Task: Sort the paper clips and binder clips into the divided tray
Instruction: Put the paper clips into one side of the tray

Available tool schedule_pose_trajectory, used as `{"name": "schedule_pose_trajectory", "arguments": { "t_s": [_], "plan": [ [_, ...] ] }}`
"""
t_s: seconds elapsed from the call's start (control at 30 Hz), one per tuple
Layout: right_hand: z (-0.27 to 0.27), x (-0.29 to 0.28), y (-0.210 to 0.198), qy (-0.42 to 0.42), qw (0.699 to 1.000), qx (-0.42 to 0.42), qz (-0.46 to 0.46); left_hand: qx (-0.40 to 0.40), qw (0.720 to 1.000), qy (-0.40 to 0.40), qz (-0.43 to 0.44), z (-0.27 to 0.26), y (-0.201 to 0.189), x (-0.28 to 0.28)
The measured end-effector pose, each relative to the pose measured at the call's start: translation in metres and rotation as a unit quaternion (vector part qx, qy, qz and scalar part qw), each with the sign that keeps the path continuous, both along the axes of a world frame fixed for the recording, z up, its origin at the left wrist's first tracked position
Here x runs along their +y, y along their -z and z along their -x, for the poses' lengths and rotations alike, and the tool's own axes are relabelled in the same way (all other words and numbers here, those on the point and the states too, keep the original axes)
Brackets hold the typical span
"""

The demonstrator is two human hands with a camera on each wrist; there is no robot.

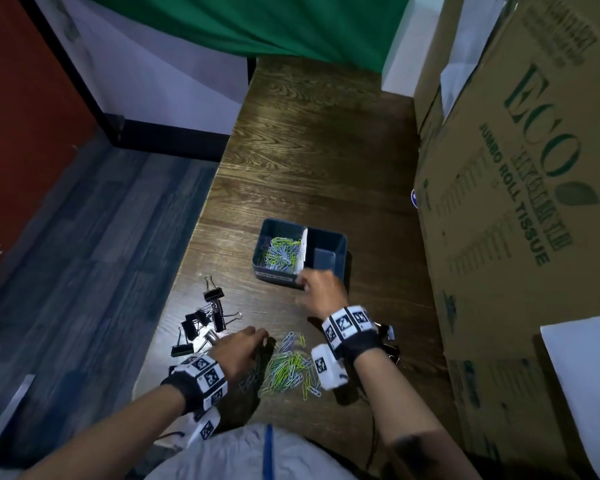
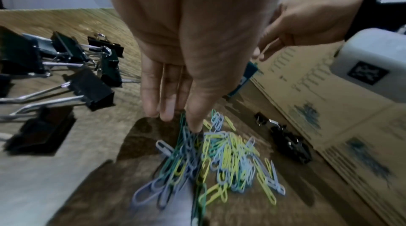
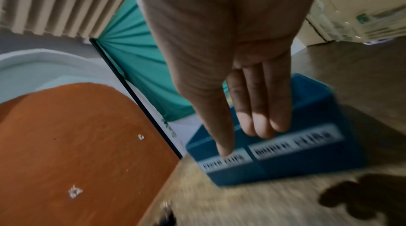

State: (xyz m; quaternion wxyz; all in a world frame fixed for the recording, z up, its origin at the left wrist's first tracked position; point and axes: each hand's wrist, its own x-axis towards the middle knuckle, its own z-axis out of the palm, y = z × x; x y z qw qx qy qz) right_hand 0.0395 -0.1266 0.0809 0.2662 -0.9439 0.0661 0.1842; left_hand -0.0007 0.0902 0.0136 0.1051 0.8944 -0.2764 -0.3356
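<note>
Left hand in the paper clips — right hand at the tray

Left hand (image 2: 193,66), fingers nearly straight, pinches a few paper clips (image 1: 286,367) off the bench (image 1: 319,161) pile; divided tray (image 1: 326,237) lies beyond, nearer the right hand (image 1: 321,289), whose straight fingers touch its front wall. About eight binder clips (image 1: 201,323) lie left of the pile — one tray, clips uncountable.

Showing dark blue tray (image 1: 340,244); yellow-green, pale blue paper clips (image 1: 288,367); black binder clips (image 1: 201,322), silver handles; dark wood-grain counter (image 1: 312,161); brown green-printed carton (image 1: 520,188).
</note>
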Motion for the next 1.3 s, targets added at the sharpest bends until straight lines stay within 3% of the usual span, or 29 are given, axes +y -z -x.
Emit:
{"name": "schedule_pose_trajectory", "arguments": {
  "t_s": [0.17, 0.4, 0.53, 0.73, 0.8, 0.87, 1.07, 1.17, 1.3],
  "plan": [
    [0.07, -0.016, 0.032, 0.009, 0.979, 0.202, -0.002, -0.038, 0.999, 0.028, -0.002, 0.007, 0.005, 0.013],
    [0.138, -0.011, 0.066, 0.007, 0.967, 0.251, 0.032, 0.047, 0.995, 0.019, -0.087, 0.016, 0.016, 0.007],
    [0.134, 0.002, 0.072, 0.022, 0.979, 0.202, 0.016, 0.045, 0.997, -0.004, -0.064, 0.018, 0.018, -0.007],
    [0.127, 0.011, 0.082, 0.003, 0.997, 0.074, 0.016, 0.014, 0.998, -0.046, 0.047, 0.016, 0.015, -0.016],
    [0.128, 0.01, 0.082, 0.017, 0.998, 0.046, 0.025, -0.023, 0.997, -0.047, 0.05, 0.018, 0.013, -0.011],
    [0.127, 0.007, 0.082, 0.025, 0.997, 0.046, 0.053, -0.058, 0.996, -0.054, 0.035, 0.022, 0.013, -0.005],
    [0.115, 0.017, 0.079, -0.029, 0.993, 0.09, 0.076, -0.027, 0.999, -0.009, -0.019, 0.026, 0.029, -0.018],
    [0.115, 0.028, 0.075, -0.057, 0.993, 0.069, 0.074, -0.044, 0.998, 0.042, -0.006, 0.028, 0.029, -0.03],
    [0.116, 0.027, 0.079, -0.016, 0.999, 0.035, 0.036, -0.03, 0.999, 0.013, 0.037, 0.022, 0.027, -0.031]
  ]
}}
